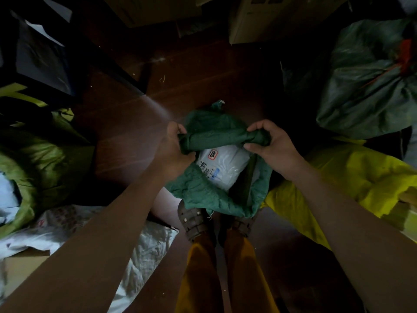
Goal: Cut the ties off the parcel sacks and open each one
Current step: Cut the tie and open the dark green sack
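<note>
**Green sack open between my hands**

My bare forearms reach forward over my orange trousers (225,267) and brown sandals (194,222), which stand just below the sack. My left hand (172,146) grips the rolled green rim of the green sack (203,190) at its left end, fingers curled round the bunched cloth. My right hand (274,144) pinches the same roll at its right end, thumb under and fingers arched over it. Between my two hands the rim is gathered into a thick twist, and the mouth of the sack gapes beneath it. Inside, just below that twist, lies a white parcel (225,168) with a red-and-white mark and a printed label facing up; it sits between my hands and slightly nearer to me than they are.

Left of my left hand and well apart is a light-green sack (33,159) with something pale showing in its mouth. Under my left forearm lie a white woven sack (144,251) and a piece of cardboard (20,265). Under my right forearm spreads a yellow sack (352,177). Beyond my right hand, further away, is a dark green sack (365,86) with its neck bunched and an orange tie (406,55) round it. The floor (180,86) beyond my hands is dark brown wood, dimly lit
</note>
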